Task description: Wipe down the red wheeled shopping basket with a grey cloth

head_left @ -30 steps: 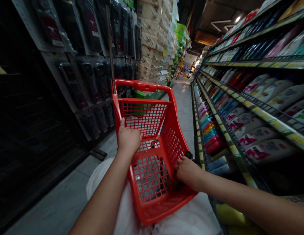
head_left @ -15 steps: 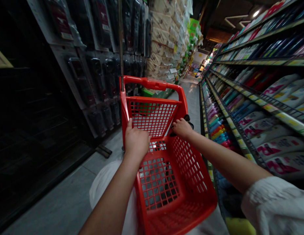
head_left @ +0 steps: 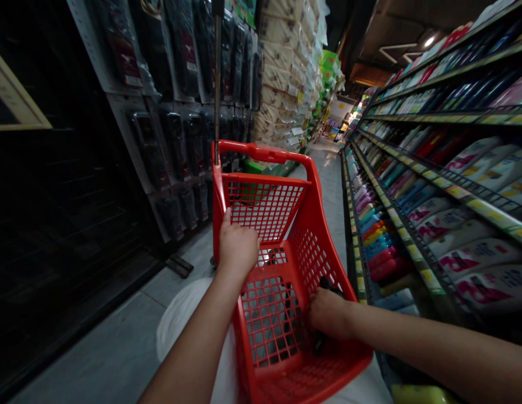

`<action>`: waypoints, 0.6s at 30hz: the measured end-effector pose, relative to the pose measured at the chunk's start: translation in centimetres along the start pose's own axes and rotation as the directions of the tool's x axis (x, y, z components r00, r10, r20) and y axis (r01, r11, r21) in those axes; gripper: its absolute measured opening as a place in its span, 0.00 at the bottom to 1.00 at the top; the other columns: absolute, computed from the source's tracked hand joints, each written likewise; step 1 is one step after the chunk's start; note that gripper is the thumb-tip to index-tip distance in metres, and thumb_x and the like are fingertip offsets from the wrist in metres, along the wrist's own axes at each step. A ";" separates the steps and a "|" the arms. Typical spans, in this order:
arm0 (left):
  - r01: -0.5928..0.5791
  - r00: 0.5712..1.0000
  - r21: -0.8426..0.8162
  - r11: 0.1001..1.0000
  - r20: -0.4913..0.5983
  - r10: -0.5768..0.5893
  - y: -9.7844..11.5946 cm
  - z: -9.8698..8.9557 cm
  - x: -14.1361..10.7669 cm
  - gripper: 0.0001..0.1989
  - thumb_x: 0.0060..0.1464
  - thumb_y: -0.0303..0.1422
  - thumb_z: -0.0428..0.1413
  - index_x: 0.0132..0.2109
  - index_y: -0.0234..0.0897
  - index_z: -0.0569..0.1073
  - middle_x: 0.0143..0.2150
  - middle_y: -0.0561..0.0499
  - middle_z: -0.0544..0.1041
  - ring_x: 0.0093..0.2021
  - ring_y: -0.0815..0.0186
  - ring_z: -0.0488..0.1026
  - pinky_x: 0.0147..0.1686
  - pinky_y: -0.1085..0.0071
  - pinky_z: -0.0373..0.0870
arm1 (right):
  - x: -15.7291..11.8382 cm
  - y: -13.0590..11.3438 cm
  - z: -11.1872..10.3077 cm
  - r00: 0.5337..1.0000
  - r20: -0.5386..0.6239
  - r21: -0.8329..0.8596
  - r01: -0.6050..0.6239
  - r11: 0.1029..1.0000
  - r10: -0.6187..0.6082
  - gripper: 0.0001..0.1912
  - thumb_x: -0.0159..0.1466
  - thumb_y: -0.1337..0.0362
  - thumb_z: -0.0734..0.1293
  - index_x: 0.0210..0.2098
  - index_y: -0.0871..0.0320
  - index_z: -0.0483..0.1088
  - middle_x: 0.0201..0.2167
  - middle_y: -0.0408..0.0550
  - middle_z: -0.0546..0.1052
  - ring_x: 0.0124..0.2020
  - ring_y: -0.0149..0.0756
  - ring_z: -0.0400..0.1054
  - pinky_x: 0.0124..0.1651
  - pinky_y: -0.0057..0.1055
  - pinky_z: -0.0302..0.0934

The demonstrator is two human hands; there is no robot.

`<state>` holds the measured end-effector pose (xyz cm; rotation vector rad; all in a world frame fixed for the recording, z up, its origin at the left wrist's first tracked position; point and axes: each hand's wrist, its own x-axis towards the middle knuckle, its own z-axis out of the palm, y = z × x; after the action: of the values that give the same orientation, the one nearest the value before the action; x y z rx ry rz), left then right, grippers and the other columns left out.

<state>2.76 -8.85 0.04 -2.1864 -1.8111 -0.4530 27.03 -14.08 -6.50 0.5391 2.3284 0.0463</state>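
Note:
A red plastic shopping cart with grid walls stands right in front of me. My left hand is closed around the cart's left side rim, the thumb lying along it. Inside the basket, low by its right wall, is my right hand. Its fingers are wrapped around a small black object, of which only dark ends stick out above and below the hand. The kind of that object cannot be made out. Through the basket floor's grid, grey tiles show.
Shelves of bottles line the right side, close to the cart. On the left hang packaged dark goods on a rack, with stacked wrapped packs beyond. A tiled aisle runs ahead. A thin metal pole rises at the cart's handle corner.
My right hand has moved down from the upper right rim into the basket, carrying the black object. My left hand stays on the rim. The view has shifted slightly.

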 end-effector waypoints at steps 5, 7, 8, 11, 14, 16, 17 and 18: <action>0.038 0.998 -0.040 0.998 0.044 -0.036 0.2 -0.2 0.0 0.19 0.59 0.39 0.52 0.34 0.33 0.84 0.27 0.42 0.80 0.35 0.54 0.78 0.69 0.49 0.48 | 3.5 4.9 -2.3 0.980 -0.040 -0.015 -0.195 0.981 0.194 0.09 0.60 0.70 0.69 0.40 0.58 0.79 0.39 0.58 0.82 0.46 0.49 0.75 0.46 0.42 0.65; 0.038 0.999 -0.048 0.998 0.036 -0.037 0.2 -0.2 0.0 0.19 0.59 0.39 0.52 0.33 0.35 0.84 0.28 0.43 0.81 0.35 0.55 0.78 0.69 0.49 0.49 | 5.7 7.6 -3.6 0.951 -0.055 -0.016 -0.306 0.952 0.305 0.11 0.63 0.71 0.66 0.41 0.60 0.79 0.42 0.59 0.81 0.49 0.50 0.74 0.48 0.44 0.64; 0.034 0.999 -0.046 0.998 0.023 -0.033 0.2 -0.2 0.0 0.18 0.59 0.39 0.51 0.33 0.36 0.84 0.27 0.44 0.81 0.34 0.55 0.78 0.69 0.48 0.50 | 6.7 8.9 -4.1 0.932 -0.065 -0.008 -0.357 0.934 0.356 0.11 0.64 0.71 0.65 0.42 0.61 0.79 0.43 0.60 0.81 0.50 0.50 0.74 0.49 0.44 0.63; 0.023 1.000 -0.036 0.999 -0.014 -0.024 0.1 0.1 -0.1 0.18 0.60 0.40 0.51 0.31 0.40 0.83 0.27 0.48 0.80 0.33 0.58 0.77 0.67 0.47 0.52 | 9.5 12.2 -5.1 0.876 -0.109 0.029 -0.469 0.883 0.469 0.14 0.66 0.71 0.62 0.45 0.64 0.78 0.47 0.63 0.79 0.52 0.50 0.72 0.51 0.44 0.62; 0.023 1.000 -0.036 0.999 -0.012 -0.024 0.0 0.4 -0.1 0.18 0.60 0.40 0.51 0.31 0.40 0.82 0.27 0.48 0.81 0.33 0.58 0.77 0.68 0.47 0.51 | 11.2 13.5 -4.6 0.864 -0.139 0.048 -0.482 0.875 0.484 0.17 0.68 0.72 0.58 0.49 0.65 0.77 0.51 0.65 0.77 0.55 0.49 0.70 0.53 0.42 0.60; 0.019 1.000 -0.037 0.999 0.003 -0.019 0.0 0.4 0.0 0.18 0.60 0.39 0.51 0.31 0.40 0.82 0.28 0.48 0.81 0.33 0.58 0.76 0.68 0.46 0.50 | 11.9 13.2 -3.6 0.870 -0.140 0.060 -0.468 0.882 0.472 0.17 0.69 0.71 0.58 0.50 0.64 0.76 0.52 0.65 0.77 0.56 0.48 0.69 0.55 0.41 0.59; 0.019 1.000 -0.039 0.999 0.012 -0.019 0.0 0.4 0.0 0.18 0.60 0.39 0.50 0.31 0.40 0.83 0.27 0.48 0.81 0.33 0.58 0.76 0.68 0.46 0.49 | 12.2 12.8 -3.0 0.874 -0.132 0.066 -0.463 0.884 0.468 0.17 0.68 0.71 0.59 0.50 0.64 0.76 0.51 0.65 0.77 0.56 0.47 0.70 0.56 0.41 0.59; 0.021 1.000 -0.044 0.999 0.021 -0.020 0.0 0.4 0.0 0.18 0.60 0.39 0.50 0.32 0.40 0.83 0.27 0.48 0.81 0.33 0.58 0.76 0.68 0.46 0.49 | 12.4 12.3 -2.4 0.877 -0.119 0.073 -0.461 0.885 0.466 0.17 0.68 0.72 0.59 0.49 0.65 0.76 0.50 0.65 0.78 0.56 0.47 0.70 0.56 0.40 0.60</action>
<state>2.82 -8.65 -0.31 -2.2114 -1.8533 -0.4814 21.94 2.29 -10.66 1.1405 2.2778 0.2670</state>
